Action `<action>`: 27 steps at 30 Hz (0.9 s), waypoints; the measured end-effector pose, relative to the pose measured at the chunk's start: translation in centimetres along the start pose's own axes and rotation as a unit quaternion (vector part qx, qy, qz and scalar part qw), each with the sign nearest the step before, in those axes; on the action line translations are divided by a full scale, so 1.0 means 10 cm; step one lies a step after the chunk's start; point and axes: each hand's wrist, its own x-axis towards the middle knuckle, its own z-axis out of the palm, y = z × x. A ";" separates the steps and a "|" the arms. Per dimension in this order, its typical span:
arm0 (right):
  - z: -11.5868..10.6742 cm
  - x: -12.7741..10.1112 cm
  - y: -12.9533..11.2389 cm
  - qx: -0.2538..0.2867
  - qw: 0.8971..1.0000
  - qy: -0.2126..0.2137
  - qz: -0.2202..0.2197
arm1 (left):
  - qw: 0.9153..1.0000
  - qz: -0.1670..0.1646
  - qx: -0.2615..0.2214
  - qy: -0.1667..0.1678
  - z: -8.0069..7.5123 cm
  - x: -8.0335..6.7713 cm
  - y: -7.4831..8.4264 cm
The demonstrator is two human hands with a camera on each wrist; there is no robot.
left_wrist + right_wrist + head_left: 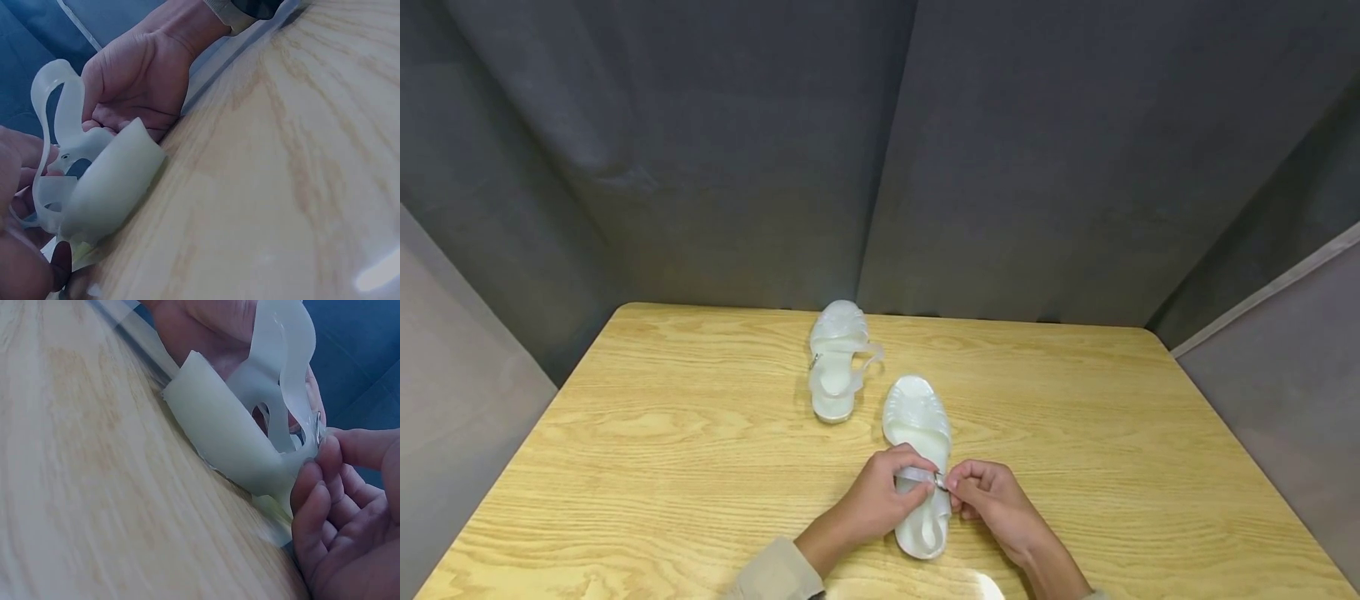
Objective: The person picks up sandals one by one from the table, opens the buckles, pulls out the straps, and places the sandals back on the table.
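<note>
A translucent white jelly sandal (916,408) lies on the table, toe pointing away from me. Its ankle strap (913,474) crosses over the footbed, with a small metal buckle (319,428) on the right side. My left hand (880,497) reaches across from the left and holds the strap between thumb and fingers, beside the buckle. From the right, my right hand (994,502) pinches the strap end at the buckle between thumb and forefinger. In the right wrist view, the heel (219,425) and looped straps stand beside the fingers; the fingertips hide part of the buckle.
A matching sandal (838,329) lies farther back and slightly left, its strap loose on the right side. The wood-grain table (685,467) ends at a dark grey curtain (737,167) behind, with lighter panels (452,400) at both sides.
</note>
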 end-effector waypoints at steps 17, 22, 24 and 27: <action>0.04 0.01 0.00 -0.017 1.000 0.014 -0.004 | 1.000 0.002 0.009 -0.008 -0.03 -0.02 0.03; 0.07 0.02 0.02 -0.022 0.998 0.032 -0.049 | 1.000 0.001 0.004 0.008 -0.06 -0.01 0.02; 0.08 0.02 0.04 -0.035 0.996 0.033 -0.070 | 1.000 -0.006 -0.002 0.014 -0.08 -0.01 0.02; 0.11 0.02 0.06 -0.060 0.993 0.025 -0.103 | 1.000 -0.016 -0.018 0.016 -0.11 0.00 0.04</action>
